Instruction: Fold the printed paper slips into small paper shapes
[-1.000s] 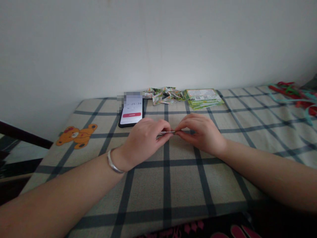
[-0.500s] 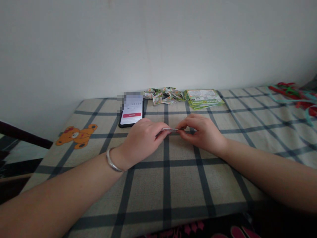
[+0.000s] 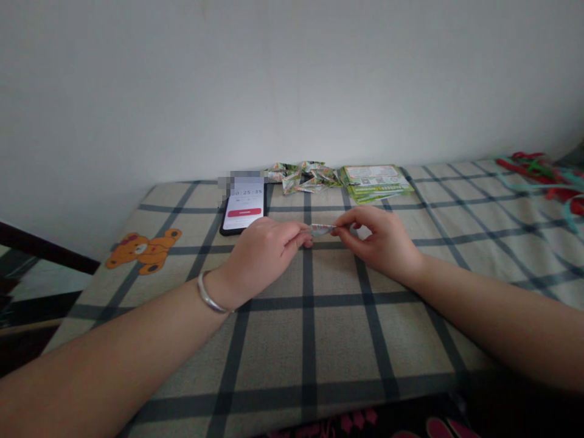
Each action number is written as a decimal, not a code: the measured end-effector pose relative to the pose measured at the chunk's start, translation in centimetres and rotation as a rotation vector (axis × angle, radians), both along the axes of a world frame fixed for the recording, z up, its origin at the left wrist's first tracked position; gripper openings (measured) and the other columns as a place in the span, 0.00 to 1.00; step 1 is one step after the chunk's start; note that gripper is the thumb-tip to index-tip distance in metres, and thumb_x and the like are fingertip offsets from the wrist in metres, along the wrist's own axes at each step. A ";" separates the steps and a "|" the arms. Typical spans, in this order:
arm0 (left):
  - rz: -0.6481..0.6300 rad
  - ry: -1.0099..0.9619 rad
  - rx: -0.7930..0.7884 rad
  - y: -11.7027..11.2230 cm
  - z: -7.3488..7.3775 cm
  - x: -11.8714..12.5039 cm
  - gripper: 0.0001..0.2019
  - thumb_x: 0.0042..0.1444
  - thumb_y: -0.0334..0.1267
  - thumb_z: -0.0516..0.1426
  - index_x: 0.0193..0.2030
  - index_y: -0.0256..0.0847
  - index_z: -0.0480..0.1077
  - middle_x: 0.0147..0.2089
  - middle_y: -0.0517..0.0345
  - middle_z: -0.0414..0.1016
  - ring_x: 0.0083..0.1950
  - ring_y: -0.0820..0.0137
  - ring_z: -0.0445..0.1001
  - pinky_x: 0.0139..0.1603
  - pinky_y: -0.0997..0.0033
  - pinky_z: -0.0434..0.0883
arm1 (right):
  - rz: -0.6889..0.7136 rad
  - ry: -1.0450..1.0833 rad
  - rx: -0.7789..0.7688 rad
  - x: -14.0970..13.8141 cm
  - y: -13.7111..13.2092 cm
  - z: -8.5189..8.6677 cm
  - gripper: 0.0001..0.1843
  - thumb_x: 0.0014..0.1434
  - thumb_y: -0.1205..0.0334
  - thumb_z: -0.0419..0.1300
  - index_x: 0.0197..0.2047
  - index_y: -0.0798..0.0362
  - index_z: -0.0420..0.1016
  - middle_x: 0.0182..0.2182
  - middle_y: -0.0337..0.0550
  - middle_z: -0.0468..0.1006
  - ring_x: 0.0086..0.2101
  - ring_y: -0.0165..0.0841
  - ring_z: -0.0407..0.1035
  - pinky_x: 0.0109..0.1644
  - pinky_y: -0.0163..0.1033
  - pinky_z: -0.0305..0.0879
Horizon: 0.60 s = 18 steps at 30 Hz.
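Observation:
A small folded piece of printed paper (image 3: 322,229) is pinched between both my hands just above the checked cloth. My left hand (image 3: 262,253), with a silver bangle (image 3: 210,297) on its wrist, grips the paper's left end with closed fingers. My right hand (image 3: 381,241) pinches the right end between thumb and forefinger. Behind them, by the wall, lie a pile of folded paper pieces (image 3: 303,176) and a stack of flat green printed sheets (image 3: 375,180).
A phone (image 3: 243,205) with a lit timer screen lies left of the folded pile. The checked cloth (image 3: 314,328) has a bear patch (image 3: 142,249) at its left edge. Red and green ribbons (image 3: 545,176) lie at the far right. A white wall stands behind.
Both hands have lifted the paper slightly and shifted it a little to the right; the pinch is kept. The phone's timer has advanced by one second.

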<state>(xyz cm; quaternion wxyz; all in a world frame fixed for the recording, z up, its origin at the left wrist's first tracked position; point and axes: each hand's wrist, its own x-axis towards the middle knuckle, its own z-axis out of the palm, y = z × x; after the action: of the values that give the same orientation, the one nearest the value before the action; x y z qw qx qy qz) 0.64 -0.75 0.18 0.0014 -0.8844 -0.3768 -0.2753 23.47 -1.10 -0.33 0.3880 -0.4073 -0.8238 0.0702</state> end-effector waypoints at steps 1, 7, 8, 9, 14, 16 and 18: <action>-0.010 -0.015 -0.020 0.0 0.1 0.0 0.10 0.64 0.36 0.54 0.35 0.42 0.77 0.32 0.61 0.80 0.32 0.68 0.76 0.33 0.69 0.66 | -0.001 0.002 -0.003 0.0 0.0 0.0 0.04 0.56 0.67 0.61 0.36 0.53 0.77 0.30 0.40 0.78 0.31 0.30 0.70 0.32 0.34 0.62; -0.045 -0.043 -0.057 -0.3 0.2 0.0 0.10 0.64 0.33 0.52 0.37 0.40 0.75 0.32 0.62 0.81 0.31 0.69 0.77 0.33 0.69 0.68 | 0.005 0.008 -0.021 -0.2 -0.1 0.3 0.05 0.58 0.66 0.60 0.37 0.53 0.77 0.30 0.41 0.79 0.31 0.31 0.70 0.32 0.35 0.62; -0.047 -0.042 -0.049 -0.3 0.1 0.0 0.11 0.64 0.33 0.52 0.36 0.39 0.75 0.32 0.61 0.80 0.32 0.69 0.77 0.34 0.69 0.68 | 0.002 0.005 -0.023 -0.2 -0.2 0.3 0.05 0.59 0.66 0.60 0.36 0.53 0.77 0.30 0.41 0.79 0.31 0.31 0.70 0.32 0.35 0.62; -0.053 -0.043 -0.039 -0.3 0.1 0.0 0.11 0.64 0.33 0.51 0.35 0.39 0.74 0.33 0.60 0.80 0.34 0.68 0.78 0.35 0.68 0.69 | -0.001 -0.001 -0.022 -0.2 -0.2 0.4 0.05 0.59 0.66 0.60 0.36 0.53 0.77 0.29 0.41 0.79 0.31 0.31 0.70 0.32 0.35 0.62; -0.100 -0.082 0.001 -0.4 -0.1 0.0 0.09 0.62 0.36 0.55 0.46 0.39 0.72 0.43 0.56 0.80 0.42 0.66 0.78 0.42 0.67 0.70 | 0.043 -0.037 -0.008 -0.3 -0.3 0.4 0.04 0.58 0.67 0.60 0.35 0.53 0.77 0.28 0.39 0.78 0.29 0.29 0.69 0.32 0.34 0.61; -0.108 -0.082 0.026 -0.4 -0.2 0.1 0.08 0.62 0.38 0.56 0.45 0.40 0.73 0.41 0.57 0.80 0.42 0.67 0.78 0.42 0.67 0.70 | 0.076 -0.061 -0.014 -0.4 -0.3 0.4 0.04 0.59 0.66 0.60 0.35 0.53 0.77 0.28 0.39 0.78 0.29 0.28 0.69 0.32 0.34 0.61; -0.080 -0.065 0.033 -0.4 -0.2 0.1 0.07 0.62 0.39 0.56 0.39 0.40 0.74 0.37 0.58 0.80 0.39 0.67 0.77 0.40 0.67 0.69 | 0.094 -0.071 -0.031 -0.6 -0.4 0.4 0.04 0.59 0.65 0.61 0.35 0.53 0.77 0.28 0.39 0.78 0.28 0.28 0.69 0.31 0.33 0.61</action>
<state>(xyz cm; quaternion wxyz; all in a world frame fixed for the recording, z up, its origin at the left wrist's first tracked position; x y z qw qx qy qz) 0.76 -1.11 -0.03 -0.0073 -0.8891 -0.3366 -0.3099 22.92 -1.49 0.09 0.3485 -0.3764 -0.8541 0.0862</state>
